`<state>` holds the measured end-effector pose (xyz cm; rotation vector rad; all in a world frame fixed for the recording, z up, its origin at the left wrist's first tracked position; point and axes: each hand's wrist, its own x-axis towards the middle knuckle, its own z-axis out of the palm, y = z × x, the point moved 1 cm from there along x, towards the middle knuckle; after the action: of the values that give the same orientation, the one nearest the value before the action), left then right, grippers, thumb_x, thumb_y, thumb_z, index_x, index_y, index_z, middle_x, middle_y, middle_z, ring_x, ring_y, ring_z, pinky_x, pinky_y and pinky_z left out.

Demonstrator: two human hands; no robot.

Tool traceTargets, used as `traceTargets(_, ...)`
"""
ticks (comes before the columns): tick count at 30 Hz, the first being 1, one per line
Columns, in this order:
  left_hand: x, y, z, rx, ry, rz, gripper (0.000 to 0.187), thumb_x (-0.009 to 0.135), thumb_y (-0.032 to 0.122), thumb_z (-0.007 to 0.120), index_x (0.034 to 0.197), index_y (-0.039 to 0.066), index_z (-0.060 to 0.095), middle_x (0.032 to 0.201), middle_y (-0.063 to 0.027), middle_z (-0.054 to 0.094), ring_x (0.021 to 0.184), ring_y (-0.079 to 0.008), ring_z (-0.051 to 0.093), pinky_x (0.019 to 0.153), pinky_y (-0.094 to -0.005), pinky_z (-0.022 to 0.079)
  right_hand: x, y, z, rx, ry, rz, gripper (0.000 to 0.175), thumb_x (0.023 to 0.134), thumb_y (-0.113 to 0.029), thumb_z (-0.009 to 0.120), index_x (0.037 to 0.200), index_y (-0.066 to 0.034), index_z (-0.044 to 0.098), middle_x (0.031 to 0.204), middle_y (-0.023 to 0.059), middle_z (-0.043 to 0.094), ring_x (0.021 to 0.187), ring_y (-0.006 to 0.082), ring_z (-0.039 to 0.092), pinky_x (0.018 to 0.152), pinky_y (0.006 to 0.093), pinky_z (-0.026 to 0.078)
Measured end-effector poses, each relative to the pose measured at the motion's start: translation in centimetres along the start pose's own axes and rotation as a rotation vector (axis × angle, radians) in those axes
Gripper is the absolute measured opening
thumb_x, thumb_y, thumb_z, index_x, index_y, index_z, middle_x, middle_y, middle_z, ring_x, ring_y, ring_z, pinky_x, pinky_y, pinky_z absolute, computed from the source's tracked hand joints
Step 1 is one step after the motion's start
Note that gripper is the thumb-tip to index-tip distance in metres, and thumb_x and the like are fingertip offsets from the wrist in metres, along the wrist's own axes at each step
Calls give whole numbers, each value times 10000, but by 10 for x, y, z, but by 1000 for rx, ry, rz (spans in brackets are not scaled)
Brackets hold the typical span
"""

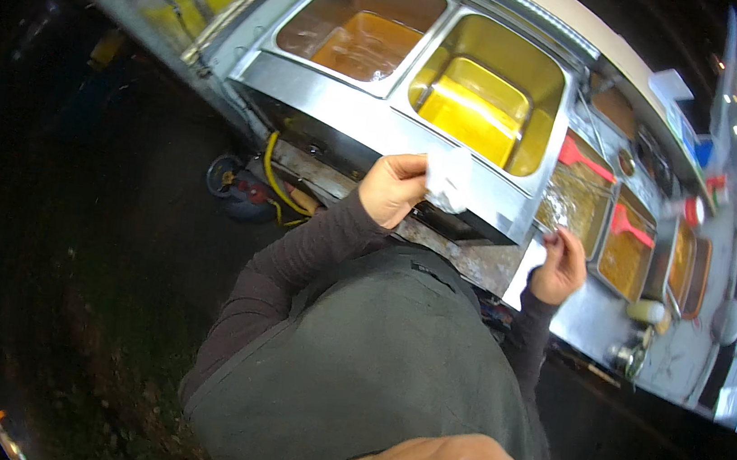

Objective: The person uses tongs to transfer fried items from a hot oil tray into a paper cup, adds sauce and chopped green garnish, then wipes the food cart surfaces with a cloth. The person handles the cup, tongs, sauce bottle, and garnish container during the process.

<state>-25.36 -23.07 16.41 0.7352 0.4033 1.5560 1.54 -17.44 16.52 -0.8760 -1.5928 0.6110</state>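
My left hand (pixel 392 190) pinches a crumpled piece of white paper or tissue (pixel 448 179) between thumb and fingers. It hangs over the front ledge of a stainless steel two-well fryer (pixel 329 99). The right well (pixel 536 123) contains clear yellow liquid that looks like oil. Browner liquid (pixel 369 46) lies in the left one. To the right, my right hand (pixel 558 269) is raised by the near edge of a metal tray (pixel 576 199) of glossy yellowish contents. Its fingertips are bunched near the thumb; blur hides whether anything thin is between them.
Red-handled utensils (pixel 584 159) lie across the trays, with another tray (pixel 625 259) farther right. A bottle with a pale yellow body (pixel 647 311) and a red-lidded jar (pixel 692 211) stand on the counter. Below the fryer, a yellow hose (pixel 270 163) runs by a dark rounded object (pixel 242 198).
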Motion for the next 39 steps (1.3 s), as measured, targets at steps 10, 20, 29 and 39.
traceTargets(10,-7,-11,6,-73,138,75,241,864,-51,551,1090,5,615,1073,-80,640,1001,-174,605,883,-308,476,36,-63,86,701,-649,317,621,859,-29,587,1407,-28,295,1263,124,448,858,112,544,804,244,464)
traceTargets(20,-29,-11,-10,485,271,254,286,789,-76,615,1069,-16,604,997,-49,574,936,-141,572,829,-260,459,33,-73,113,148,-755,-73,192,710,69,618,871,-24,670,810,74,574,771,193,591,707,288,477)
traceTargets(29,-40,1,-31,265,250,274,286,781,-80,633,1057,-29,575,1095,-66,520,1008,-178,558,887,-286,460,37,-88,133,-77,-842,-431,304,664,22,691,958,5,616,963,140,564,816,261,603,690,323,513)
traceTargets(39,-43,43,-53,782,454,528,236,797,-99,535,1025,-60,583,1075,-146,544,955,-208,578,871,-297,463,117,-54,223,-214,-1013,-766,163,747,-83,571,888,-31,635,834,105,600,805,284,596,709,375,485)
